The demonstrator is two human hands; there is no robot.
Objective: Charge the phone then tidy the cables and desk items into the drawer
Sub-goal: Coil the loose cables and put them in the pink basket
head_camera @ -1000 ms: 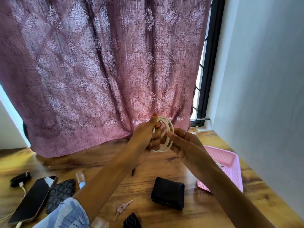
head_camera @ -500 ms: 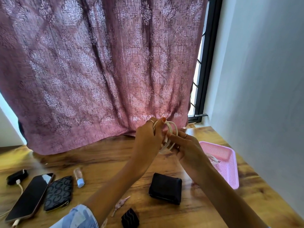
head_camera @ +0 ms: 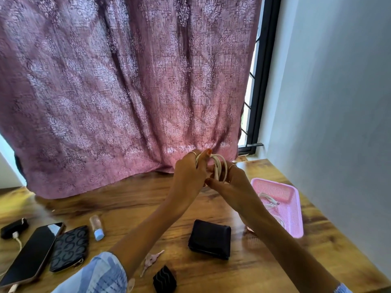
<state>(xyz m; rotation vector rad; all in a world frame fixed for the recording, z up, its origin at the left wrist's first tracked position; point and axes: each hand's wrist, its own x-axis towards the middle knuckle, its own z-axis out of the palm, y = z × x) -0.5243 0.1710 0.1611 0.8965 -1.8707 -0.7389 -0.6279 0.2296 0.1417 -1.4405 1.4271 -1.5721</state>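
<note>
Desk: wooden desk [head_camera: 131, 208], grain running across, pushed against a curtained window, with a pale wall on its right side.
Landmark: black wallet [head_camera: 209, 240], lying flat near the middle of the desk.
Nearest the person: black ridged clip [head_camera: 164, 279] just this side of the wallet, and a pale key [head_camera: 150, 261] between that clip and the left forearm.
Sleeve: blue patterned sleeve [head_camera: 101, 275] on the left arm, nearer than the wallet and left of it.
Left of the wallet: patterned dark pouch [head_camera: 69, 248], then the phone [head_camera: 31, 254] beside it, screen up, with a white cable plugged in at its near end.
Further left: black charger block [head_camera: 14, 228] past the phone's far corner, a white lead running from it.
Small bottle: clear bottle with a blue cap [head_camera: 97, 227], lying between the pouch and the wallet.
Right of the wallet: pink mesh tray [head_camera: 295, 212], a white cable lying in it.
Beyond the wallet, raised above the desk: coiled white cable [head_camera: 221, 169], held between both hands.
Left hand [head_camera: 190, 172]: fingers curled round the coil, thumb over its top.
Right hand [head_camera: 234, 182]: fingers threaded through the loops, pinching the coil from the tray side.
Farthest: mauve patterned curtain [head_camera: 118, 85], its hem resting on the desk; black window frame [head_camera: 264, 72] showing at its right edge.
</note>
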